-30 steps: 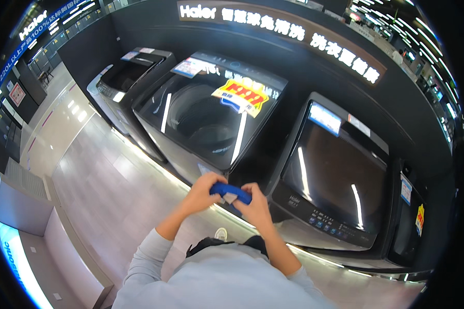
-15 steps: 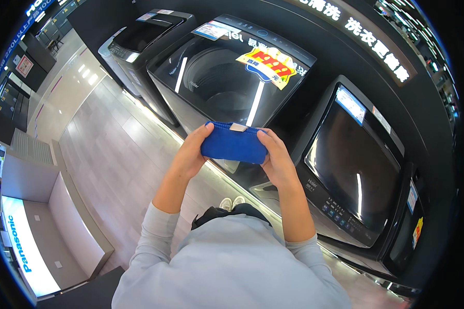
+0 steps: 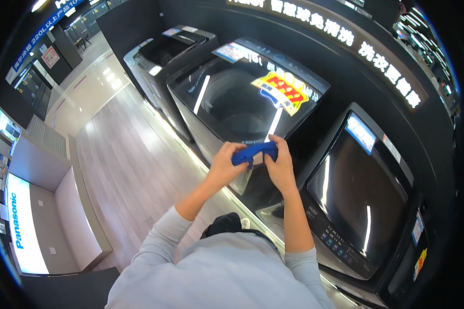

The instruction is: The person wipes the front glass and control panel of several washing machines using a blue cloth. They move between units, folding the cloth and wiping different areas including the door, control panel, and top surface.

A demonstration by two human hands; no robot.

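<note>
A blue piece of folded fabric (image 3: 252,151) with a pale label is stretched between my two hands, above the front edge of a top-loading washing machine (image 3: 191,110). It is bent, and its label side faces down toward me. My left hand (image 3: 225,166) pinches its left end between thumb and fingers. At the right end my right hand (image 3: 281,167) grips it, fingers on top and thumb below. Whether it is a pouch or a garment piece I cannot tell. Both hands are in the air, apart from the machine.
Another dark washing machine (image 3: 358,195) stands at the right, and one more (image 3: 178,46) at the far left of the row. A yellow and red price sticker (image 3: 283,92) lies on the middle lid. Wooden floor (image 3: 134,159) runs along a lit platform edge; a grey display stand (image 3: 67,206) is at left.
The blue fabric has gone from spread flat to bent and narrowed, with its label turned downward. My hands have moved closer together and slightly right in the view.
</note>
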